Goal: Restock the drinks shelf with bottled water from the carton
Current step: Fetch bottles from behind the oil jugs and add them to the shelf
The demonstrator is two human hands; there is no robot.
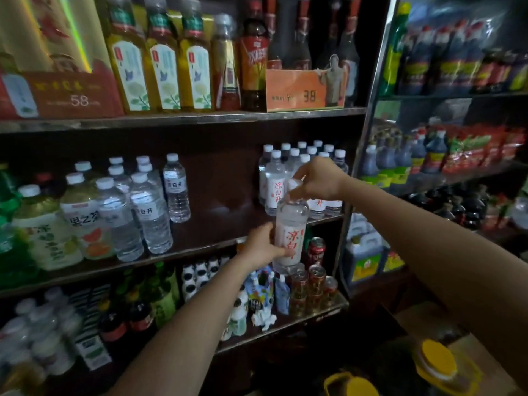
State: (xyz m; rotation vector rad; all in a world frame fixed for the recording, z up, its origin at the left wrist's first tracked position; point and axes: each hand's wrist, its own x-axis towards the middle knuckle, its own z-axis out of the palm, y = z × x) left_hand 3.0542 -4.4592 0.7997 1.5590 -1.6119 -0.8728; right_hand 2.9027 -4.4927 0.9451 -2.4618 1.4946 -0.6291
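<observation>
I hold one clear water bottle (291,224) with a white label and red characters upright in front of the middle shelf (217,224). My right hand (317,178) pinches its white cap from above. My left hand (261,244) grips the labelled lower body from the left. Just behind the bottle, a group of several like bottles (288,170) stands at the shelf's right end. Several larger clear water bottles (148,201) stand at the shelf's left part, with a bare gap of shelf between the two groups. The carton is not plainly in view.
Yellow tea bottles (163,58) and an orange price card (297,90) fill the shelf above. Red cans (315,270) and small pouches stand on the shelf below the held bottle. A metal rack (368,110) of dark sauce bottles stands to the right. Yellow-capped jugs (437,358) sit low right.
</observation>
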